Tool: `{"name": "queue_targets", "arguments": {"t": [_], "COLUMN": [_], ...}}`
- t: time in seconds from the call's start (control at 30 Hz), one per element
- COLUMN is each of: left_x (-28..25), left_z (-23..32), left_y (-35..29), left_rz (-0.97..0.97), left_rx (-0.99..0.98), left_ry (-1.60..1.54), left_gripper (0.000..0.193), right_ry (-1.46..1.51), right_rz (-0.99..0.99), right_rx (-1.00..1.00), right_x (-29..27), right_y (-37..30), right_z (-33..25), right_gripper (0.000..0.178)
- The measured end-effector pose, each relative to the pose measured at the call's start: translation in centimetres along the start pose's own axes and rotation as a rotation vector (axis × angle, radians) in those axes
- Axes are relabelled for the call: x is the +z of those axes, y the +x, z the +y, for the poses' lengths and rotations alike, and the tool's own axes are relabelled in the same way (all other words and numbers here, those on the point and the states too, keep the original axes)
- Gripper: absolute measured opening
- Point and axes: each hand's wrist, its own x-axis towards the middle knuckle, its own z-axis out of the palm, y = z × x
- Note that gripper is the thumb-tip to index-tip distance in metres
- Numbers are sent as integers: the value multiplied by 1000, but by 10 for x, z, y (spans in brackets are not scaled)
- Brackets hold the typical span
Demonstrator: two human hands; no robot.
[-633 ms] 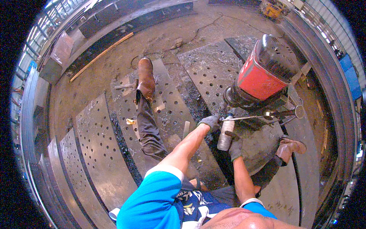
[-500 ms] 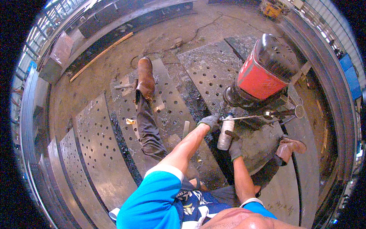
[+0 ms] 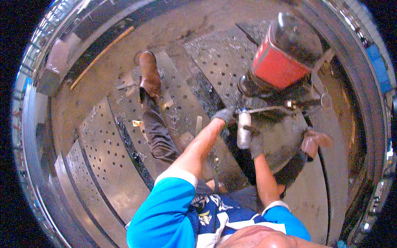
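Observation:
My left hand [image 3: 225, 115], in a grey glove, is closed at the end of a thin metal lever [image 3: 266, 109]. This lever runs right to the hub of a red and black drilling machine [image 3: 279, 68]. My right hand [image 3: 257, 143], in a dark glove, wraps round a whitish plastic bottle [image 3: 244, 130]. The bottle stands nearly upright in the picture, its narrow bluish top close to the lever and my left fingers. Motion blur softens the fingers of both hands. Beneath the machine, its tool tip is hidden.
Steel plates [image 3: 103, 142] with many drilled holes lie side by side, with dark shavings in the gaps. My boots [image 3: 149, 74] rest on them. A black cable [image 3: 324, 173] runs along the right. Small loose metal pieces [image 3: 199, 124] and a long wooden strip [image 3: 101, 58] lie to the left.
The view has shifted a little. My left hand and the lever end sit slightly higher and farther left in the picture. The bottle has turned more upright, still in my right hand.

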Motion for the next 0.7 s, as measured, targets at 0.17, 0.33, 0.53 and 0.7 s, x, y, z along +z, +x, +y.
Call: {"name": "queue_targets", "arguments": {"t": [0.17, 0.33, 0.53, 0.7], "left_x": [-22, -26, -38, -9], "left_z": [68, 55, 79, 61], "left_y": [-13, -23, -28, -5], "left_rz": [-44, -20, -52, -48], "left_rx": [-47, -63, -84, -38], "left_ry": [-62, -46, -77, -96], "left_gripper": [46, 48, 51, 51], "right_ry": [18, 169, 247, 372], "right_rz": [58, 60, 39, -24], "right_rx": [-25, 70, 118, 136], "right_x": [-17, 4, -13, -40], "right_y": [-14, -16, -11, -1], "right_z": [-7, -26, -9, 17], "right_gripper": [32, 31, 31, 31]}}
